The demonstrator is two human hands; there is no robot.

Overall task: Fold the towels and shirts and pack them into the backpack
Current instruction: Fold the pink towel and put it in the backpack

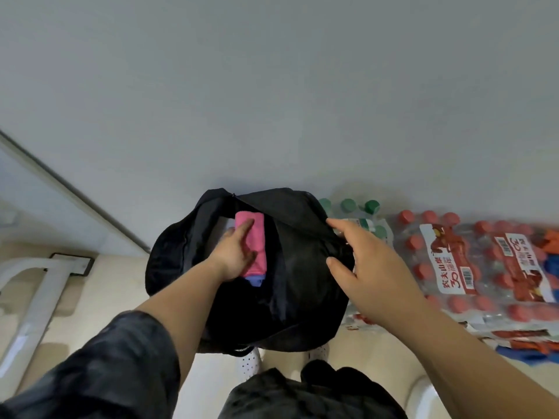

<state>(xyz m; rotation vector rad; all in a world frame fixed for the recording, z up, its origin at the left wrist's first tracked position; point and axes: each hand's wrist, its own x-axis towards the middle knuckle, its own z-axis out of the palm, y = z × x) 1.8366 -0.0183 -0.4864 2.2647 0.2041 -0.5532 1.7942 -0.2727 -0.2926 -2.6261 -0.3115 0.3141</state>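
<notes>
Against the foot of the pale wall (272, 86), on the beige floor (121, 285), a black backpack (302, 267) stands upright with its mouth facing up toward the person, just ahead of their white perforated shoes (249, 362). It probably stands this way so that folded pieces can be dropped straight in from above. The right hand (372, 261) holds the bag's right rim. Its thumb and forefinger are spread wide, dark fabric is bunched between them, and its other fingers are hidden behind the palm. This hold seems meant to pull the soft opening wide and keep the limp sides from falling shut. The left hand (237, 252), reaching out of a dark sleeve (121, 358), is down inside the opening and grips a folded pink towel (257, 234) by its left side, one finger lying along its length. The towel sits lengthwise in the left half of the compartment, with a purple folded piece (255, 280) showing beneath its near end. The grip looks meant to keep the fold together while the towel is seated on what is already packed. Packing is therefore under way, though how much laundry remains cannot be seen. Shrink-wrapped packs of red-capped water bottles (453, 258) lie along the wall on the bag's right side, with green-capped bottles (348, 205) just behind the bag. A white metal frame (39, 273) stands well apart on the left.
</notes>
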